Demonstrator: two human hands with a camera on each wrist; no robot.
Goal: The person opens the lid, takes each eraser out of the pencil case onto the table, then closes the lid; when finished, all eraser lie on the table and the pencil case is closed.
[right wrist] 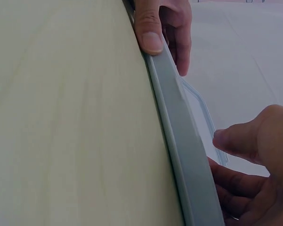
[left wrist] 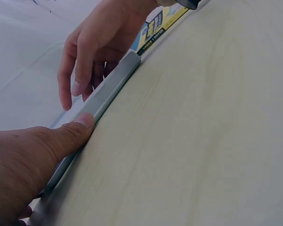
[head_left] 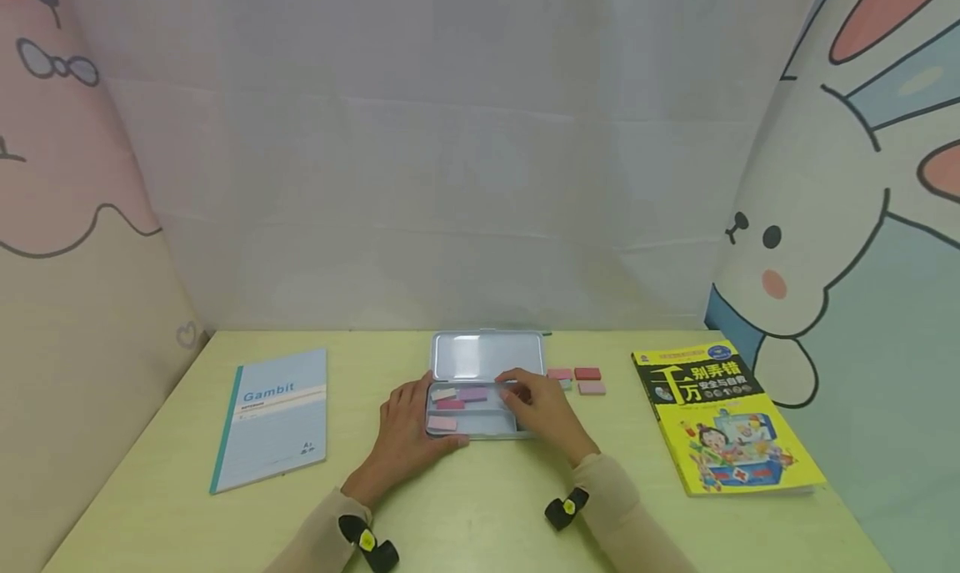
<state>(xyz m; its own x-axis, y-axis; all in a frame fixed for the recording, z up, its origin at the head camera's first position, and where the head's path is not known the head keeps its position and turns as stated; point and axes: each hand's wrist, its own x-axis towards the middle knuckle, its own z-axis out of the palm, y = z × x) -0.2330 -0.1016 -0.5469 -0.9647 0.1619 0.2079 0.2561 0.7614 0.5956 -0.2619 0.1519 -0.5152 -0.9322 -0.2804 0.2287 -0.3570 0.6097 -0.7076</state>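
Tin pencil case [head_left: 480, 427] lies open mid-table; left hand [head_left: 405, 435] grips its near-left edge, which should stay braced while right hand [head_left: 543, 410], fingers curled inside, seats erasers [head_left: 461, 398] flat.

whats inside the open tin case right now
The tin case holds four small flat blocks: a pale one, a purple one, a magenta one and a pink one. The right hand covers its right end, so anything there is hidden.
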